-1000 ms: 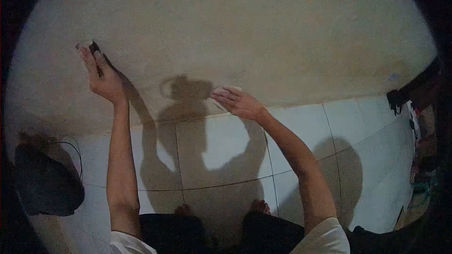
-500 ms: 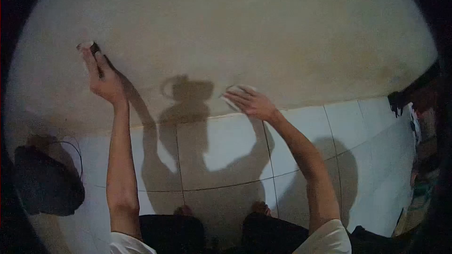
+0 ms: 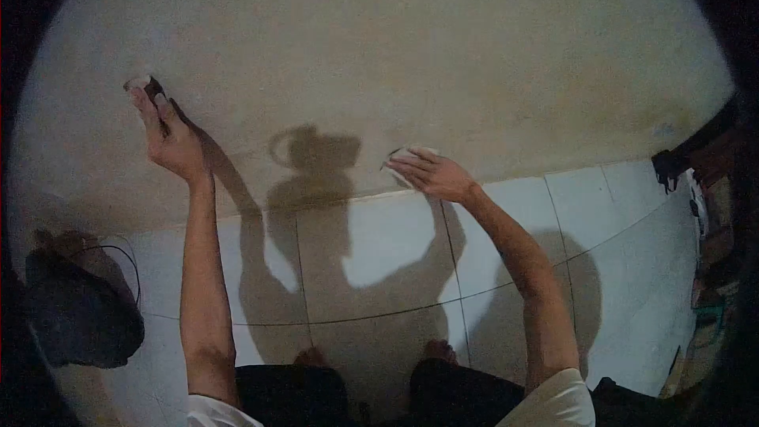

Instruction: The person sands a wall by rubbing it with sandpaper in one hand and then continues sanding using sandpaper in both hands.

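Observation:
At the upper left, my left hand point(image 3: 175, 142) is raised against the beige wall point(image 3: 474, 47), its fingers closed round a small pale and dark object point(image 3: 141, 82) too unclear to name. Lower and right of centre, my right hand point(image 3: 437, 175) lies against the wall with its fingers pressed together over a white piece point(image 3: 411, 153), perhaps paper or cloth. Part of that piece shows above the fingers; the rest is hidden under them.
Below the wall runs a white tiled floor point(image 3: 506, 269). A dark bag-like bundle point(image 3: 83, 312) with a thin cord sits at the left. Dark furniture or items point(image 3: 715, 221) stand at the right edge. My feet and dark-clothed knees are at the bottom.
My right hand has moved slightly to the right along the wall with the white piece. My left hand has shifted a little to the left and down.

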Available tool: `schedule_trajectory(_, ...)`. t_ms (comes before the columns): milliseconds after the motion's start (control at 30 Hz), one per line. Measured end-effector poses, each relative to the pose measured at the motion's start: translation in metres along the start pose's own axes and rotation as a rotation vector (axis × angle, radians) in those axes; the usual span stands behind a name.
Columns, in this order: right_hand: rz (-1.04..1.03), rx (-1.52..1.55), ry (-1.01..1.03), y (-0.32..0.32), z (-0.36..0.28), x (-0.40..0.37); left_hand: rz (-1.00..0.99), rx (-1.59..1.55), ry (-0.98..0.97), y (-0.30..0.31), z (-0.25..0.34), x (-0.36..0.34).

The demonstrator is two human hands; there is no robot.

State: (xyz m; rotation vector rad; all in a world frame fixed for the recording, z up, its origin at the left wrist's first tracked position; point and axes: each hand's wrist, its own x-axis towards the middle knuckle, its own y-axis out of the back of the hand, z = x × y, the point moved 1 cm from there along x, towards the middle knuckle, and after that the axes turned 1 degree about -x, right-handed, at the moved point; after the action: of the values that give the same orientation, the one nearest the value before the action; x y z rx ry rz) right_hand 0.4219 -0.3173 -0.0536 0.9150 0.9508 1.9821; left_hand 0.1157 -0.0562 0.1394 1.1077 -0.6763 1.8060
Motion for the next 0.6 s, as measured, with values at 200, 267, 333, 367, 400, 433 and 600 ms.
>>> schedule_trajectory(200,0.023,0.250,-0.133,-0.016,-0.035,0.079,-0.005,-0.038,0.091,-0.003,0.011,-0.002)
schedule_trajectory(267,0.120,0.400,-0.148,0.002,-0.038,0.098,0.007,-0.032,-0.012,-0.001,0.006,0.000)
schedule_trajectory(333,-0.002,0.242,-0.099,-0.009,-0.031,0.080,0.000,-0.024,-0.009,0.000,0.002,0.001)
schedule_trajectory(367,-0.121,0.078,-0.049,-0.015,-0.025,0.067,-0.002,-0.016,-0.006,0.002,-0.002,0.003)
schedule_trajectory(400,-0.115,0.080,-0.040,-0.013,-0.019,0.051,0.003,-0.006,-0.008,0.003,-0.006,0.003)
schedule_trajectory(433,-0.039,0.084,-0.035,-0.009,-0.012,0.032,-0.006,-0.008,-0.033,0.004,-0.009,0.003)
schedule_trajectory(600,-0.040,0.084,-0.087,0.005,-0.009,0.006,-0.024,-0.026,-0.030,0.003,0.000,0.001)
